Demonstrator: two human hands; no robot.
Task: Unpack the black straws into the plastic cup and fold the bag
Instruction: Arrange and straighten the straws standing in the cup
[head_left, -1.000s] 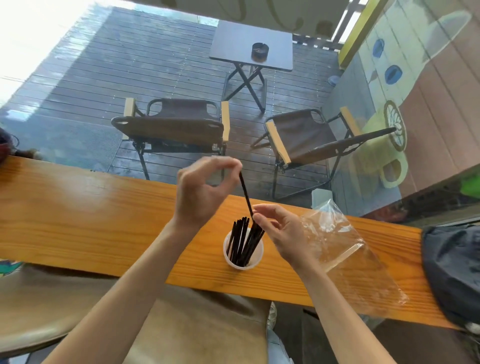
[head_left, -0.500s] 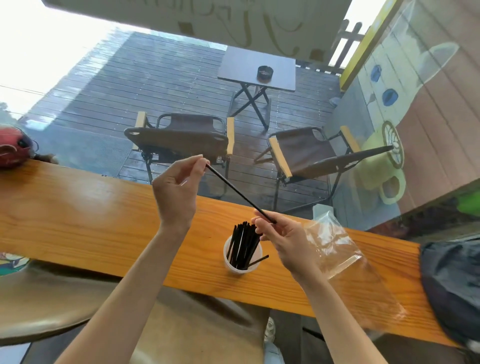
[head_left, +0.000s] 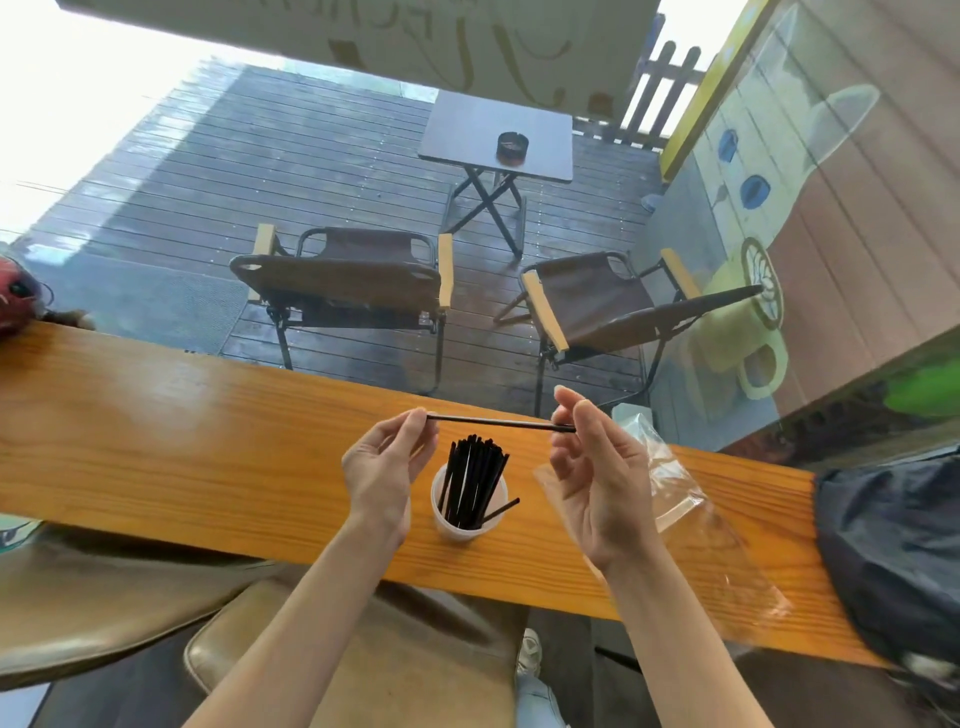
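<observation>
One black straw (head_left: 498, 422) lies level in the air above the cup. My left hand (head_left: 382, 467) pinches its left end and my right hand (head_left: 597, 467) pinches its right end. Below, a white plastic cup (head_left: 452, 525) stands on the wooden counter (head_left: 182, 447) with several black straws (head_left: 470, 483) upright in it; one leans out to the right. The clear plastic bag (head_left: 701, 525) lies flat on the counter just right of my right hand, partly hidden by it.
A dark bag (head_left: 898, 551) sits at the counter's right end. A red object (head_left: 15, 301) is at the far left edge. Beyond the glass are two folding chairs (head_left: 353, 280) and a small table (head_left: 498, 140). Tan stools (head_left: 363, 649) stand below.
The single straw went from upright over the cup, to slanted, to level between both hands. My left hand dropped lower and my right hand rose and turned palm inward.
</observation>
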